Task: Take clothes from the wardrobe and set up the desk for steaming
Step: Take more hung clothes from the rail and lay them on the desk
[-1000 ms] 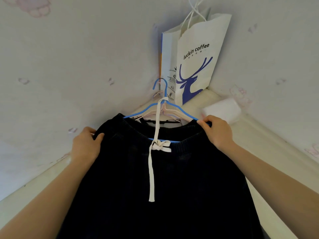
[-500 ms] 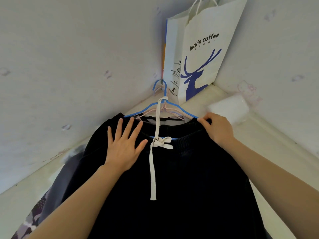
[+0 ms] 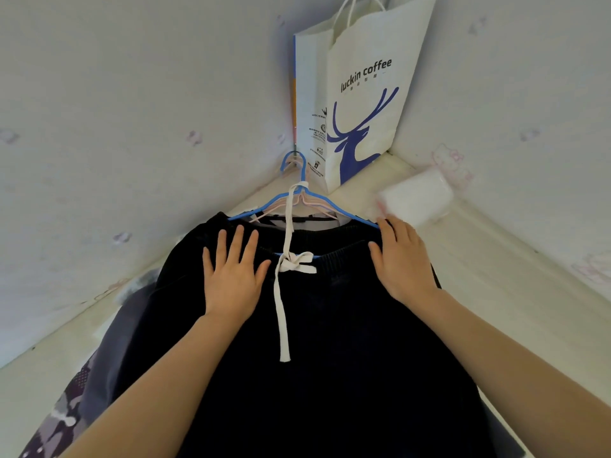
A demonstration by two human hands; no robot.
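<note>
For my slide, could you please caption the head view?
Both hands, left and right, press flat on dark trousers on a blue hanger.

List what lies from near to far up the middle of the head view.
Black pants → white drawstring → blue hanger → paper bag in the corner. Left hand and right hand lie flat on the pants near the waistband.

garment (image 3: 330, 375) on desk (image 3: 496, 276) | bag (image 3: 363, 94) behind, in corner | roll (image 3: 416, 200) R of hangers (image 3: 297, 200)

head view, close, facing forward and down
</note>
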